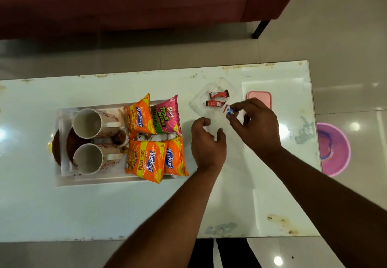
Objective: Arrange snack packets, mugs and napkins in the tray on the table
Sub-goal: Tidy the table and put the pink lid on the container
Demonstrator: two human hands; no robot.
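Note:
A white tray (62,180) lies on the left of the table. In it lie two white patterned mugs (89,123) (90,158) on their sides, several orange snack packets (146,161) and one pink packet (167,114). To the right stands a clear plastic container (201,96) holding two small red sachets (218,94). My right hand (253,121) pinches a third small red, white and blue sachet (229,110) over the container's near edge. My left hand (207,144) hovers just left of it, fingers curled and apart, holding nothing.
A pink lid (259,97) lies on the table behind my right hand. A pink bucket (333,148) stands on the floor past the table's right end. A dark red sofa (146,1) runs behind the table's far edge.

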